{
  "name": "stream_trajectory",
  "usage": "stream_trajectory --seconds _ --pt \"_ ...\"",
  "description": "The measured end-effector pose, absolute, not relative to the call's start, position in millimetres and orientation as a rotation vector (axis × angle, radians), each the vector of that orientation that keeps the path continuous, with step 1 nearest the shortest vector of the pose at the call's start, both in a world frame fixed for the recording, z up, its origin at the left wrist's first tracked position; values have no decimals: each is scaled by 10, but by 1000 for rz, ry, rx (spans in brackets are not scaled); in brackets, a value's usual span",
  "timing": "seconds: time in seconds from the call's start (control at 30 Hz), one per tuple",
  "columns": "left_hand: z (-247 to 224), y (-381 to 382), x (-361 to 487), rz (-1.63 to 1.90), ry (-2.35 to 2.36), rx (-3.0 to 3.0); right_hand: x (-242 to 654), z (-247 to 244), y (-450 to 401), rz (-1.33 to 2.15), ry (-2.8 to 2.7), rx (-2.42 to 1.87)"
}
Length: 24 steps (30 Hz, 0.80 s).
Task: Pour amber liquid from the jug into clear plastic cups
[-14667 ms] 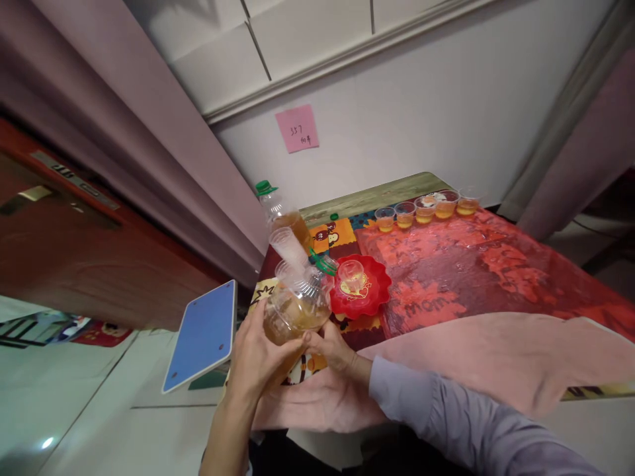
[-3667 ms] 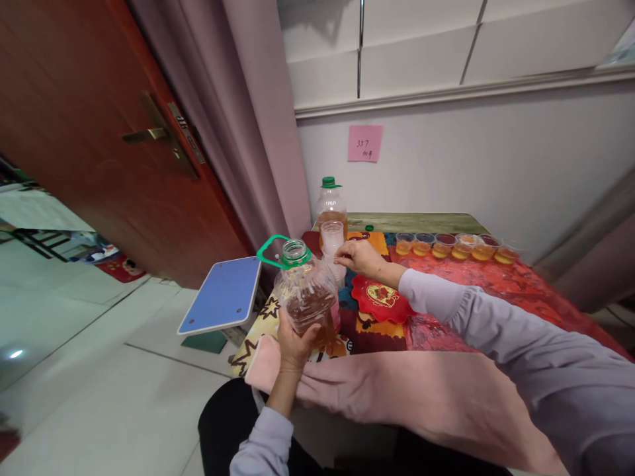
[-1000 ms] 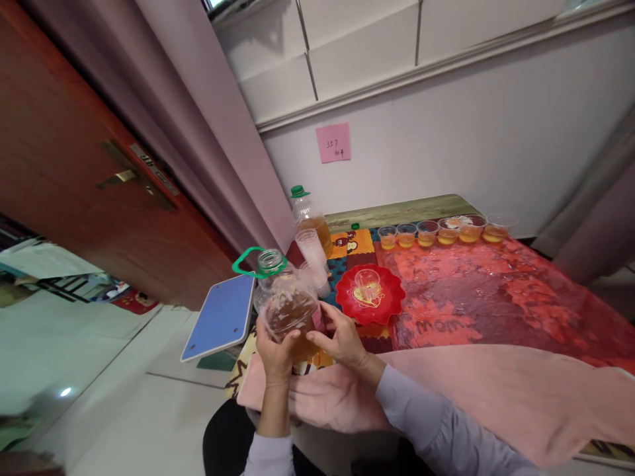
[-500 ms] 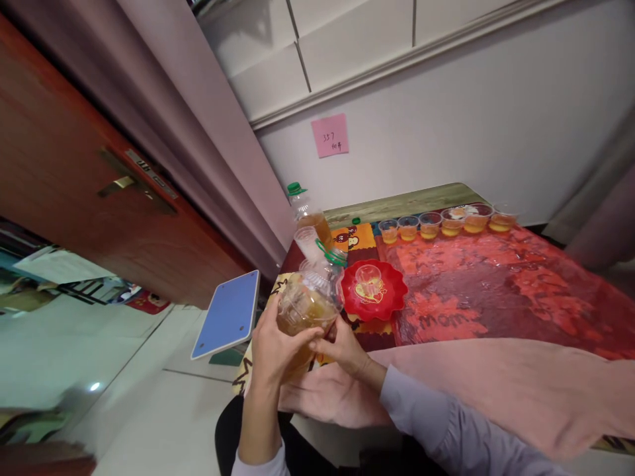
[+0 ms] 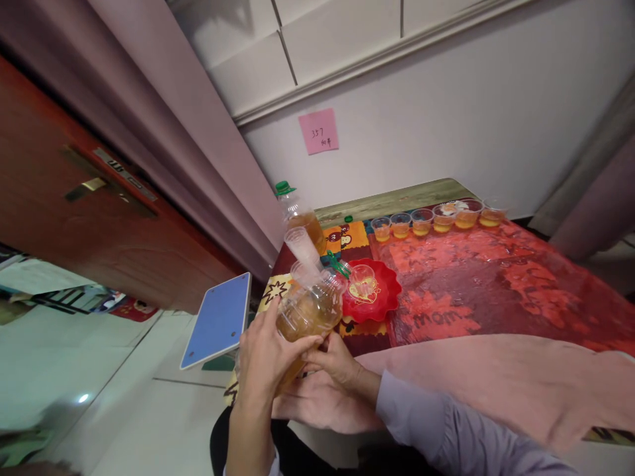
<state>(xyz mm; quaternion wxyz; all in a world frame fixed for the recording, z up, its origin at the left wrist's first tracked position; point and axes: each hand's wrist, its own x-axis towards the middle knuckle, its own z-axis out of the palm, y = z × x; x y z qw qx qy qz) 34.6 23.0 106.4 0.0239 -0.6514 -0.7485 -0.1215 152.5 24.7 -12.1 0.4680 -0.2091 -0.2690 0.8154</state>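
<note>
A clear plastic bottle [image 5: 310, 311] of amber liquid leans toward the red scalloped dish [image 5: 387, 297]. My left hand [image 5: 265, 347] wraps round the bottle's left side, and my right hand [image 5: 335, 362] grips it low on the right. The bottle's mouth, with a green ring and handle [image 5: 338, 264], is over the dish's left edge. In the dish stands a small clear cup [image 5: 363, 280]; whether it holds liquid I cannot tell. Behind my bottle are a stack of clear cups [image 5: 303, 250] and a second bottle [image 5: 307, 228] with a green cap.
Several clear cups [image 5: 421, 223] with yellow liquid line the table's back edge. A loose green cap [image 5: 348, 219] lies near them. Pink cloth [image 5: 446, 370] covers the table's front edge. A blue board [image 5: 218, 320] stands at the left, before the wooden door [image 5: 99, 218].
The view has shifted slightly, moving the table items a little left in the picture. The held bottle is turned somewhat, its neck now closer to the dish. Both hands keep their hold.
</note>
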Motion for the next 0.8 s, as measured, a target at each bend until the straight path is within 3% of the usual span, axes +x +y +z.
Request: stream_trajectory --seconds 0.8 --pt "1266 226 552 -67 -2354 -1923 1549 -74 202 2047 -680 -513"
